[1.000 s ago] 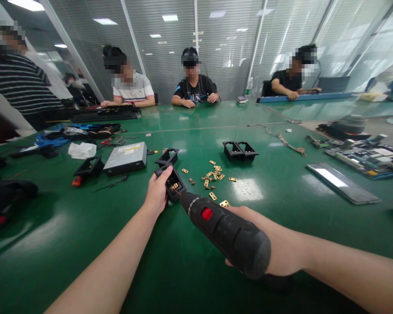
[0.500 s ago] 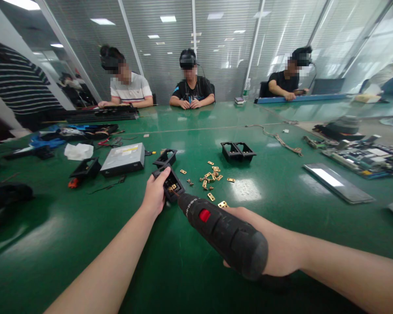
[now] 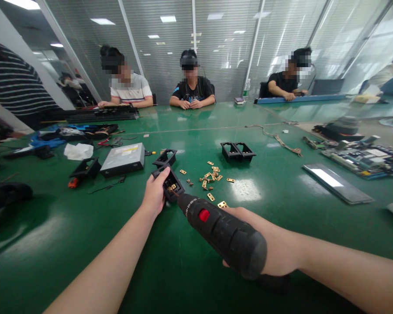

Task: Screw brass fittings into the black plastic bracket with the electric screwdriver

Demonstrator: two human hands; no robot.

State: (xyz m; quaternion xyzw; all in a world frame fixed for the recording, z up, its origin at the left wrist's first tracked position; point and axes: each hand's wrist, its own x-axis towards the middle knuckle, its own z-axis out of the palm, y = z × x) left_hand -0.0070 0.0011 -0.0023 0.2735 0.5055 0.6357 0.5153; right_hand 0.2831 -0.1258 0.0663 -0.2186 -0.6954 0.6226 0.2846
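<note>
My left hand [image 3: 155, 192] is closed round a small black plastic housing [image 3: 169, 178], tilted toward me, with its thumb over the rim. Brass pieces [image 3: 173, 186] show inside it. In my right hand [image 3: 258, 235] is a black cordless screwdriver [image 3: 222, 233] with a red switch on top. Its nose points into the housing; whether the bit touches a screw is hidden. Loose brass plates [image 3: 211, 197] and small screws [image 3: 189, 182] lie scattered on the green table [image 3: 163, 266] beyond the tool. Just behind the held housing stands another black housing [image 3: 165, 158].
A joined pair of black housings [image 3: 237, 151] stands past the brass plates. To the left are a grey disc drive [image 3: 123, 159] and another black housing [image 3: 86, 168]. A flat dark panel [image 3: 338, 183] and a circuit board [image 3: 368, 155] lie at right. Co-workers sit across the table.
Hardly anything differs. The screwdriver and my right hand have shifted very slightly left, while my left hand keeps the housing in the same place.
</note>
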